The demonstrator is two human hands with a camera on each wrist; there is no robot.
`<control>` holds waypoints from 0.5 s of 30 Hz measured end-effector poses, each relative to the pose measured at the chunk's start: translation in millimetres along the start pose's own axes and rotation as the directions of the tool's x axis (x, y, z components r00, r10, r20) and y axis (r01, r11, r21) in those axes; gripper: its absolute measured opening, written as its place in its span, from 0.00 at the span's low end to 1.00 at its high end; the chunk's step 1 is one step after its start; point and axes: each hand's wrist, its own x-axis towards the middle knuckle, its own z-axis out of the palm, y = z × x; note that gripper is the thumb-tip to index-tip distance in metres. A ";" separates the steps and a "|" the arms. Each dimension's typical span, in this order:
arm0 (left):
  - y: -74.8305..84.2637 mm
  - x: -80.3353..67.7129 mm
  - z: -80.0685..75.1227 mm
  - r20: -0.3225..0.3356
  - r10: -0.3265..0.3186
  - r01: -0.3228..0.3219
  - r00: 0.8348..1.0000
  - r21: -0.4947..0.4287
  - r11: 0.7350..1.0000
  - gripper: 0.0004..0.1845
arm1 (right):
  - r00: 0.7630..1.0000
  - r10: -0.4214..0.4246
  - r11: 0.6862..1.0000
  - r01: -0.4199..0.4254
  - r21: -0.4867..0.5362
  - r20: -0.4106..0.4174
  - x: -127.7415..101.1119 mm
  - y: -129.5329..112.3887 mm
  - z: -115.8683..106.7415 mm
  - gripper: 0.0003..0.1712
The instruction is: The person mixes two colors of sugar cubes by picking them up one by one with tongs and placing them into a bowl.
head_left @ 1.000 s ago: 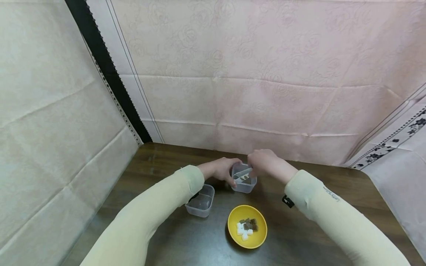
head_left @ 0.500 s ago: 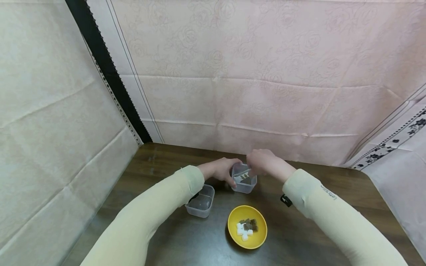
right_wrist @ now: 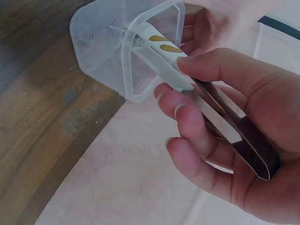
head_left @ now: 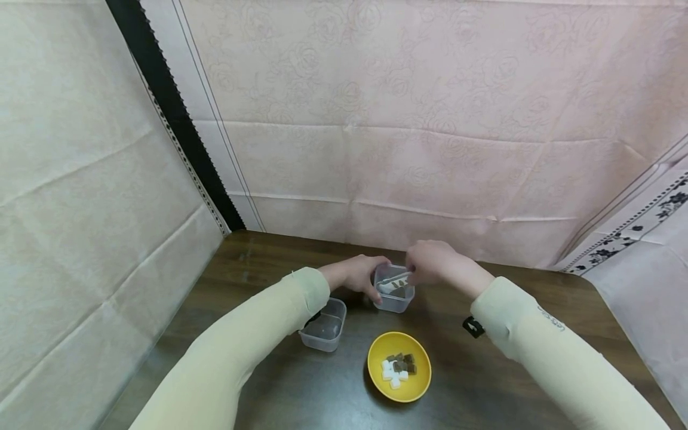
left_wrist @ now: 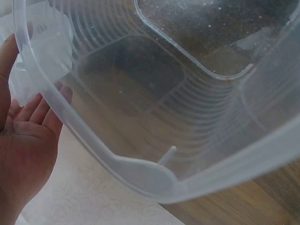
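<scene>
My left hand [head_left: 357, 275] grips a small translucent plastic container [head_left: 392, 303] from its left side, thumb at the near edge. With my right hand [head_left: 432, 263] I hold a pair of tongs [right_wrist: 161, 72], with metal handles and white ends, one of them slotted. The tongs' tips reach inside this container in the right wrist view; whether they pinch anything is unclear. A second translucent container [head_left: 322, 337] stands below my left wrist and fills much of the left wrist view.
A yellow bowl [head_left: 383, 347] nearer to me holds white cubes [head_left: 388, 374] and brown cubes [head_left: 400, 365]. Everything stands on a dark wooden table [head_left: 484, 382]. Pale cloth [head_left: 403, 149] hangs along its back and sides.
My right hand shifts slightly left, then back to the right, with the tongs' tips staying inside the container. The left hand, both containers and the bowl keep their places.
</scene>
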 end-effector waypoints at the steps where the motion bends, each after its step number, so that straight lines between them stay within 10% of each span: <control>1: 0.1 0.0 0.0 0.000 -0.003 0.003 1.000 -0.003 1.000 0.47 | 1.000 -0.005 1.000 0.005 0.006 -0.008 -2.1 1.2 -0.3 0.05; 15: 2.6 -1.7 0.1 -0.010 -0.020 0.020 1.000 0.000 1.000 0.48 | 0.988 -0.117 0.990 0.124 0.069 -0.096 -32.9 15.8 -8.3 0.15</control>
